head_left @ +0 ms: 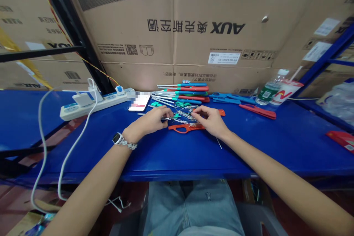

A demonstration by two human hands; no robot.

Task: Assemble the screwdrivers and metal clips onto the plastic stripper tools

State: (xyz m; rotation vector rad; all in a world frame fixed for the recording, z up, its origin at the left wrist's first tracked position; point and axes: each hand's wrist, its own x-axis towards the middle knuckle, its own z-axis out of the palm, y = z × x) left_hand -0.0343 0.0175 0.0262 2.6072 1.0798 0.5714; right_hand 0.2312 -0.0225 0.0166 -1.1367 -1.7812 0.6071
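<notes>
My left hand [158, 118] is closed, thumb and fingers pinching a thin metal tube [166, 118] that has a green piece [176, 115] by its end. My right hand [210, 120] is also closed, its fingertips pinched over the small parts; what they hold is too small to make out. Between the hands lie several clear and metallic small parts [184, 114] with thin white tubes or wires. An orange lighter shell [182, 128] with a finger loop lies just in front of them, partly under my right hand. Beyond is a pile of long-necked lighters [190, 89] with blue and red handles.
Left of the pile lies a phone [140, 101], near a white power strip [107, 99] with cables. Blue handle shells [229, 98] and a red one [257, 111] lie to the right, before a bottle [267, 92] and a paper cup [287, 91]. A large carton [177, 44] stands behind.
</notes>
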